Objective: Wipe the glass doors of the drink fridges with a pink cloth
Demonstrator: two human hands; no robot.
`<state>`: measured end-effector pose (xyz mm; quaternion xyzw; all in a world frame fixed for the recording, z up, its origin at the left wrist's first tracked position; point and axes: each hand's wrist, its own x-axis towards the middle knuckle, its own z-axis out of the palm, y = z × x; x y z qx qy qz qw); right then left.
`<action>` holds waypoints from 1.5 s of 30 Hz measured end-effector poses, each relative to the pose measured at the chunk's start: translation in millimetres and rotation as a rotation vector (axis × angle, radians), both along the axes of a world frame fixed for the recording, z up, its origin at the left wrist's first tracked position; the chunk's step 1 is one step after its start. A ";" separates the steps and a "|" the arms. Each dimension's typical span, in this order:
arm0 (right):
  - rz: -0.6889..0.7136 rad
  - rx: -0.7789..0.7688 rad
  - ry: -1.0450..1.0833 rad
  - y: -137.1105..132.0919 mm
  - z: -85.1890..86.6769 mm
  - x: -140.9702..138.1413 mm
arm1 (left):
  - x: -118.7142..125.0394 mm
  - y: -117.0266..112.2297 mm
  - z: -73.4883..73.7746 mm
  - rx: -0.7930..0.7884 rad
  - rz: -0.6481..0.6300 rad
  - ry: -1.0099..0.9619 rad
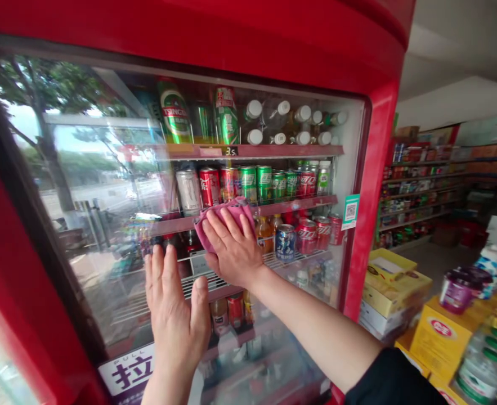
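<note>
A red drinks fridge (375,185) with a glass door (104,185) fills the view. My right hand (231,247) presses a pink cloth (218,216) flat against the glass at mid-height, fingers stretched over it. Just to its lower left, my left hand (174,312) lies flat on the glass with fingers together and nothing in it. Behind the glass, shelves hold cans (265,183) and bottles (290,121). A white label (132,371) with the word PULL sits at the door's lower left.
To the right of the fridge stand stacked yellow cartons (392,287), a purple tub (457,289) and water bottles (480,365). Store shelves (421,185) with goods line the far right. The glass reflects trees and a street.
</note>
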<state>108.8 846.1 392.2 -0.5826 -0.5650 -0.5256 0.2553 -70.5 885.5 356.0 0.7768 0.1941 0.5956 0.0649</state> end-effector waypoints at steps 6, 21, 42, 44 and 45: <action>-0.042 -0.019 -0.081 -36.2 20.1 44.4 | 25.1 -18.7 5.0 0.000 -0.038 0.014; -0.269 0.460 0.611 -72.5 9.9 104.8 | 75.7 -56.6 9.2 0.037 -0.138 0.103; -0.249 0.312 0.478 -134.6 -14.6 183.9 | 127.7 -89.9 5.7 0.062 -0.154 0.173; -0.262 0.351 0.501 -134.1 -25.5 184.2 | 129.3 -93.1 7.6 0.060 -0.153 0.176; -0.271 0.364 0.508 -133.7 -32.5 184.6 | 129.7 -94.9 8.7 0.062 -0.153 0.177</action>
